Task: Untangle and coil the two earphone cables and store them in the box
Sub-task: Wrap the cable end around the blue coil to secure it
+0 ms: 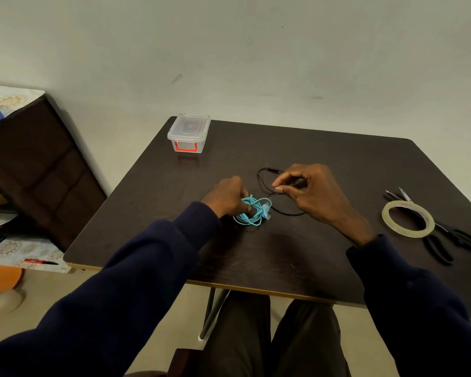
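A bundled light-blue earphone cable point(253, 212) lies on the dark table point(297, 254) at its middle. My left hand point(227, 195) grips the bundle's left side with curled fingers. A thin black earphone cable point(264, 180) loops just behind and to the right of it, running under the blue bundle's right edge. My right hand point(307, 189) pinches the black cable between thumb and fingertips. The clear plastic box point(189, 133) with a red latch stands shut at the table's far left corner.
A roll of clear tape point(407, 219) lies at the right, over black-handled scissors point(446, 235). A dark cabinet point(36, 170) stands left of the table. An orange plate point(2, 277) sits on the floor at lower left.
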Tool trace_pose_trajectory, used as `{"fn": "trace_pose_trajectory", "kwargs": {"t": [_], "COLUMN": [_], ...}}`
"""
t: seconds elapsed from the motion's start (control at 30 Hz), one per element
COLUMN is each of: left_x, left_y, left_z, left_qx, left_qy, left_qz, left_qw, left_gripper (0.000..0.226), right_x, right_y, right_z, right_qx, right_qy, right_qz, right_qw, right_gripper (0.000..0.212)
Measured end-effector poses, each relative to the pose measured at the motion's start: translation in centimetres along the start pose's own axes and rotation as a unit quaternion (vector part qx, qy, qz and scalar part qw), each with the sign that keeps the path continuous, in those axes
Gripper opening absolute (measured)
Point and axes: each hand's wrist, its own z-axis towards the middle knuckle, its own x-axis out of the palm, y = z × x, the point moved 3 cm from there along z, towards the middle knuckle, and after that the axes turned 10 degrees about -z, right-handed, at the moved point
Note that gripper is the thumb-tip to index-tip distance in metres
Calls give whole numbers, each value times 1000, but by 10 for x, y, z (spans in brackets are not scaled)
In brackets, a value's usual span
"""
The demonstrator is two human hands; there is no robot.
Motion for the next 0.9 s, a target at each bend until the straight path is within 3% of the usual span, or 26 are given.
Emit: {"fn": "trace_pose_trajectory", "kwargs": {"t": [0.13,0.33,0.9], "left_x": [-3,-5,-6], "left_y": [8,19,30], "left_z": [0,-4,-13], "left_qx": [-21,-85,-28], "left_qy": [44,98,85], "left_qz": [-102,-288,-464], "left_qw": [994,949,881], "left_gripper": [21,9,14], "right_x": [0,-3,0], "right_y": [0,-1,2], "right_z": [-1,-1,-1], "right_qx": [0,-6,0], "right_qy": [-3,-17,-18], "right_qz": [7,13,46], "right_qw": [1000,1000,999], "right_gripper": [11,11,11]}}
